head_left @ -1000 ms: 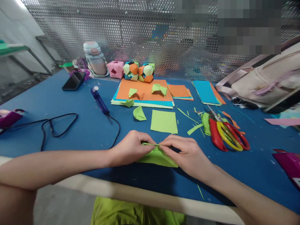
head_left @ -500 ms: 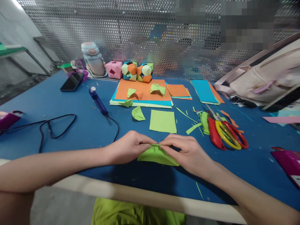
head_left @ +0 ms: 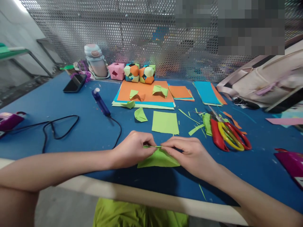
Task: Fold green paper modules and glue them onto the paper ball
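Note:
Between my two hands is a sheet of light green paper (head_left: 159,159), folded along its far edge and held just above the blue table. My left hand (head_left: 134,149) pinches the fold on its left, thumb and fingers pressed together. From the other side my right hand (head_left: 188,153) pinches the same fold, its fingertips close to the left ones. Parts of the fold are hidden under the fingers. Just beyond lies a flat green paper square (head_left: 165,122), with a folded green paper piece (head_left: 140,115) to its left.
Scissors (head_left: 228,134) with red and yellow handles lie at right among paper scraps. A blue glue gun (head_left: 101,102) with a black cord is at left. Farther back are stacked coloured sheets (head_left: 144,86), folded paper cubes (head_left: 131,73), a bottle (head_left: 96,61) and a phone (head_left: 74,83).
My left fingers shifted inward along the fold, then back outward to about where they were. The right hand keeps its pinch with little movement. The camera view sways slightly.

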Demonstrator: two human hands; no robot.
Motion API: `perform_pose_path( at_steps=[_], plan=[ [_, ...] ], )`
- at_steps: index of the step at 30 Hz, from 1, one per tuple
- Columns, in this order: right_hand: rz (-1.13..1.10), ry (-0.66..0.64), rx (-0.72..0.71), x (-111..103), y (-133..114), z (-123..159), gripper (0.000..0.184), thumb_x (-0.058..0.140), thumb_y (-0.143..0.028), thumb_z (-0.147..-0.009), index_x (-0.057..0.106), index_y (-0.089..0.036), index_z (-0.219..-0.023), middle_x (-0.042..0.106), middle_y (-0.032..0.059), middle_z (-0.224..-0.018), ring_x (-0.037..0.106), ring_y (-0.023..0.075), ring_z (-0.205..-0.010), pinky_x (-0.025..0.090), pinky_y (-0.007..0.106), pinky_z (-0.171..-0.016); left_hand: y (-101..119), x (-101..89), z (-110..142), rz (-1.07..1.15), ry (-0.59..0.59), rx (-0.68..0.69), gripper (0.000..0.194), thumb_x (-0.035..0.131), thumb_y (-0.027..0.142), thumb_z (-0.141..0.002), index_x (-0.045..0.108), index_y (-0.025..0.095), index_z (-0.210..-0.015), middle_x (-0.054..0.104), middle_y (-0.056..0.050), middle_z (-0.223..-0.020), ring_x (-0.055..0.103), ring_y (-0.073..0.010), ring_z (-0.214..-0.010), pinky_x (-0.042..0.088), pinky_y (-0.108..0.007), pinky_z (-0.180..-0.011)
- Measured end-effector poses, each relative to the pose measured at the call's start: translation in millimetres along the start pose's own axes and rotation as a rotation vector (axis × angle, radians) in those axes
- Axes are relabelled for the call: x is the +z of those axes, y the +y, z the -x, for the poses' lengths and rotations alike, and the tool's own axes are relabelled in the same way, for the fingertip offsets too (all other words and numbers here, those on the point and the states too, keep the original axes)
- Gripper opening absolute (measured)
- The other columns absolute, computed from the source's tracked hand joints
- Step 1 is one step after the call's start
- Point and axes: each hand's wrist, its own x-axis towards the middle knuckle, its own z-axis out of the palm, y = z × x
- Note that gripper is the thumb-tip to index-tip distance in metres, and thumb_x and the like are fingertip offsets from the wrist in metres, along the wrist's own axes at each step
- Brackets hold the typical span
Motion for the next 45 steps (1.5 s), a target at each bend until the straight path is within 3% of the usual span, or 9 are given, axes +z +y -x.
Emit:
perform_pose_path(
  at_steps=[6, 13, 19, 21, 23, 26, 30, 36, 45],
  plan=[
    [0.097, -0.061, -0.175, 3, 3, 4, 0.020, 0.050, -0.015, -0.089, 0.067, -0.012, -0.079, 0.065, 0.0046, -0.065, 0.058, 0.0121, -0.057, 0.043, 0.023, -0.053, -2, 1.4, -3, -0.030, -0.132, 0.015, 0.004, 0.056, 0.014, -0.070, 0.058, 0.015, -0.066, 0.054, 0.006, -0.058, 0.046, -0.0064, -0.054, 0.033, -0.017, -0.052],
    [0.018, -0.069, 0.089, 3, -3, 0, 0.010, 0.059, -0.010, -0.080, 0.067, -0.016, -0.079, 0.067, 0.0007, -0.070, 0.061, 0.0108, -0.062, 0.045, 0.020, -0.057, 1, 4.8, -2, -0.087, -0.075, 0.018, 0.006, 0.054, 0.011, -0.070, 0.053, 0.016, -0.065, 0.051, 0.005, -0.060, 0.043, -0.0073, -0.057, 0.031, -0.019, -0.054],
    [0.041, 0.002, -0.096, 7, -7, 3, 0.015, 0.050, -0.013, -0.086, 0.064, -0.016, -0.084, 0.066, 0.0042, -0.073, 0.060, 0.0134, -0.065, 0.047, 0.024, -0.058, 2, 7.9, -4, -0.027, -0.109, -0.006, 0.011, 0.056, 0.008, -0.063, 0.048, 0.016, -0.063, 0.043, 0.008, -0.056, 0.036, -0.0066, -0.054, 0.026, -0.019, -0.050],
    [0.015, 0.090, -0.039, 4, -10, 3, 0.012, 0.053, -0.020, -0.086, 0.062, -0.017, -0.093, 0.067, 0.0058, -0.083, 0.062, 0.0151, -0.074, 0.049, 0.025, -0.066, 0, 7.7, -7, 0.069, -0.045, -0.051, 0.010, 0.056, 0.011, -0.064, 0.047, 0.017, -0.063, 0.042, 0.007, -0.056, 0.036, -0.0070, -0.054, 0.026, -0.019, -0.049],
    [-0.004, 0.157, 0.080, 1, -13, 1, 0.022, 0.058, -0.031, -0.083, 0.059, -0.018, -0.101, 0.066, 0.0073, -0.094, 0.063, 0.0173, -0.082, 0.051, 0.028, -0.072, -2, 7.9, -9, 0.213, 0.059, -0.097, 0.011, 0.056, 0.013, -0.065, 0.046, 0.017, -0.064, 0.042, 0.007, -0.057, 0.038, -0.0071, -0.054, 0.028, -0.019, -0.049],
    [-0.055, 0.120, 0.243, 1, -15, -1, 0.033, 0.060, -0.039, -0.080, 0.055, -0.018, -0.106, 0.064, 0.0071, -0.098, 0.062, 0.0178, -0.083, 0.051, 0.028, -0.072, -4, 9.8, -12, 0.467, 0.166, -0.113, 0.012, 0.055, 0.013, -0.065, 0.050, 0.017, -0.075, 0.052, 0.005, -0.068, 0.049, -0.0083, -0.064, 0.038, -0.019, -0.058],
    [-0.016, 0.070, 0.330, 13, -14, -2, 0.008, 0.054, -0.026, -0.080, 0.054, -0.019, -0.084, 0.063, 0.0012, -0.074, 0.058, 0.0137, -0.065, 0.047, 0.024, -0.060, -4, 13.5, -12, 0.644, 0.110, -0.156, 0.016, 0.053, 0.012, -0.065, 0.055, 0.015, -0.081, 0.058, 0.003, -0.076, 0.054, -0.0102, -0.071, 0.042, -0.020, -0.064],
    [0.042, 0.139, 0.244, 20, -11, -3, 0.018, 0.044, -0.017, -0.081, 0.058, -0.018, -0.092, 0.066, 0.0029, -0.080, 0.059, 0.0137, -0.067, 0.046, 0.022, -0.058, -3, 15.7, -7, 0.438, 0.105, -0.247, 0.006, 0.052, 0.013, -0.065, 0.050, 0.016, -0.070, 0.045, 0.006, -0.061, 0.042, -0.0083, -0.059, 0.032, -0.020, -0.052],
    [0.081, 0.166, 0.168, 20, -11, -3, 0.008, 0.049, -0.019, -0.083, 0.057, -0.018, -0.082, 0.060, 0.0002, -0.067, 0.055, 0.0123, -0.059, 0.043, 0.022, -0.053, -3, 17.1, -5, 0.322, 0.053, -0.171, 0.010, 0.051, 0.020, -0.072, 0.040, 0.018, -0.074, 0.041, 0.007, -0.065, 0.038, -0.0094, -0.063, 0.033, -0.021, -0.056]
  ],
)
